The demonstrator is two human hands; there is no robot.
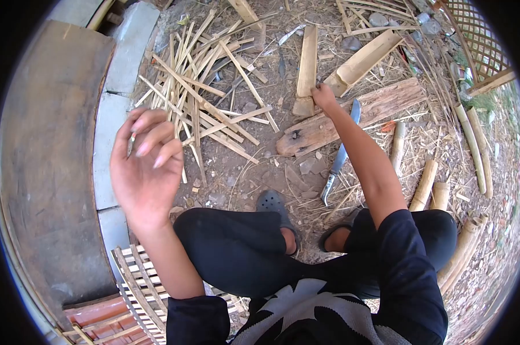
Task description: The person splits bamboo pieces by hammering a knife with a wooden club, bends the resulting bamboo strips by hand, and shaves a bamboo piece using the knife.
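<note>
My left hand (148, 158) is raised at the left, palm toward me, its fingers loosely curled and apart with nothing in them. Beyond it lies a heap of thin bamboo strips (199, 92). With its fingers closed, my right hand (325, 98) grips the near end of a split bamboo piece (307, 63), whose hollow side faces up. Another split bamboo half (366, 60) rests just to the right. Under my right forearm, a machete (342, 155) lies with its blade across a weathered wooden plank (380, 105) and its handle toward my feet.
Uncut bamboo pieces (424, 185) lie on the right. A wooden board (53, 155) borders the left side, and a slatted bamboo rack (142, 282) is by my left elbow. At the upper right stands a woven lattice (478, 34). Chips and straw cover the ground.
</note>
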